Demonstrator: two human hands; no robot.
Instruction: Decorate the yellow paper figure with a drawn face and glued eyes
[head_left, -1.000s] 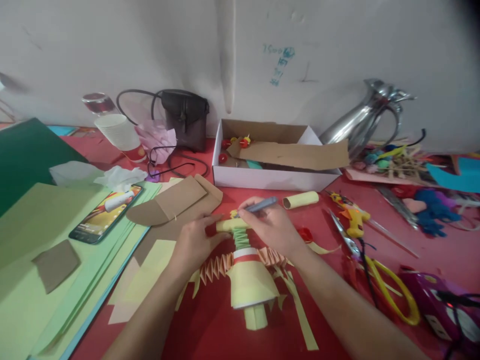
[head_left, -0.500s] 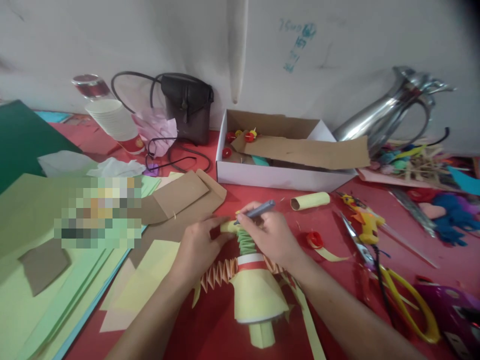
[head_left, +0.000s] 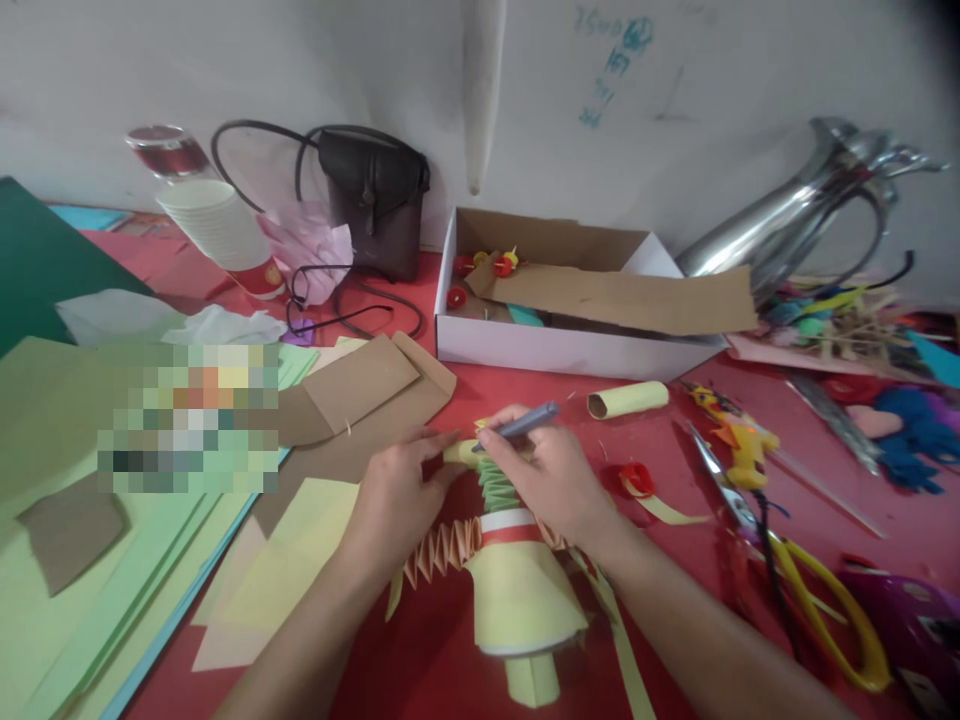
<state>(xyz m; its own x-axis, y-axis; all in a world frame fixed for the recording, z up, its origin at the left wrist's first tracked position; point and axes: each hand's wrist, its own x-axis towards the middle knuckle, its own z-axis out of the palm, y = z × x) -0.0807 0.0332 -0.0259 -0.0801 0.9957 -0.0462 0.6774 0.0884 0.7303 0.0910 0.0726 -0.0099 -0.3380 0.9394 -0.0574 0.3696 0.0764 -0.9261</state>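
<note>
While the right hand (head_left: pixel 562 470) grips a pen (head_left: pixel 529 421), the box edge (head_left: pixel 570 351) stands apart.

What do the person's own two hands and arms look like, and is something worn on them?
The left hand and the right hand are ungloved, with no ring that I can make out. The left forearm and the right forearm are bare, without sleeve, watch or bracelet in view, and taper toward the wrists. Any clothing higher up is out of the picture.

Dark bag (head_left: pixel 373 205); metal pitcher (head_left: pixel 772 215); stacked cups (head_left: pixel 206 222), probably paper.
</note>
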